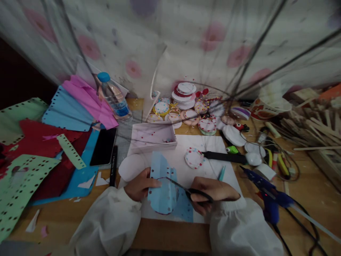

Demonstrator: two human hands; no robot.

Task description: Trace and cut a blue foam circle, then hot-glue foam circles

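Note:
My left hand (140, 184) grips the left edge of a light blue sheet of punched paper (162, 197), thumb lying on top. The sheet carries several small punched holes and has an uneven, cut outline. In my right hand (206, 193) is a pair of black-handled scissors (179, 185), the fingers wrapped round the handles. Their blades reach left across the blue paper towards my left thumb. A darker blue piece (185, 206) lies under the sheet on white paper (213, 144). Close by my left hand is a white paper disc (131, 167).
A pale open box (154, 147) with small red bits stands behind my hands. To the right lie a beaded ring (194, 158) and a blue glue gun (266, 190) with its cord. A phone (103, 146), a bottle (114, 96) and coloured papers (68, 110) are at left.

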